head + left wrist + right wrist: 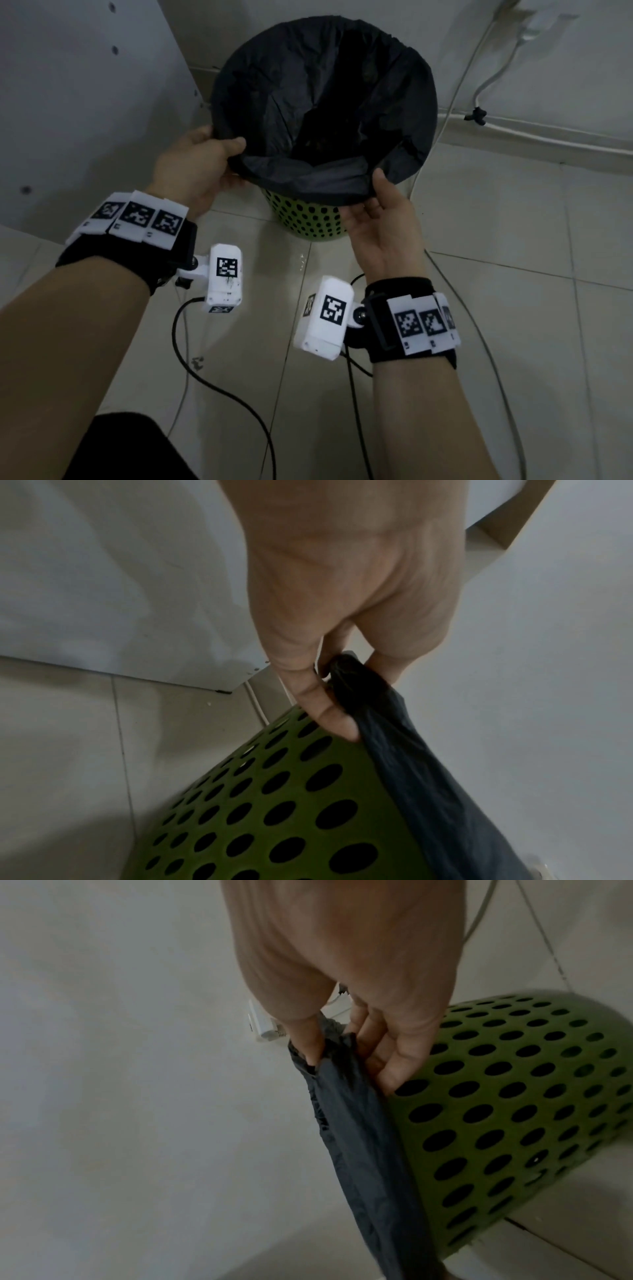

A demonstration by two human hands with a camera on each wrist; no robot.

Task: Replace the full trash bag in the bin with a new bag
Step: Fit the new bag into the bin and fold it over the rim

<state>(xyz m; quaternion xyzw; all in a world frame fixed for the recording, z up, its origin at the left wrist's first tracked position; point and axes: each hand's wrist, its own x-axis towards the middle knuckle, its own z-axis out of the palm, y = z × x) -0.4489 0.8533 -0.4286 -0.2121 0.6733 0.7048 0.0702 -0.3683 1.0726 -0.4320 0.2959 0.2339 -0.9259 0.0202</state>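
Over the green perforated bin (305, 219) on the tiled floor (496, 308), the left hand (195, 168) and right hand (383, 219) each pinch the near hem of the black bag (325, 96), fingers (329, 718) closed on plastic, apparently mid-fitting; next, pull it down evenly.

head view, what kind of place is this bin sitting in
Probably an indoor corner of a home or office: a pale tiled floor, plain white walls with cables running along them, and a green perforated plastic bin lined with a black plastic bag that both hands hold.
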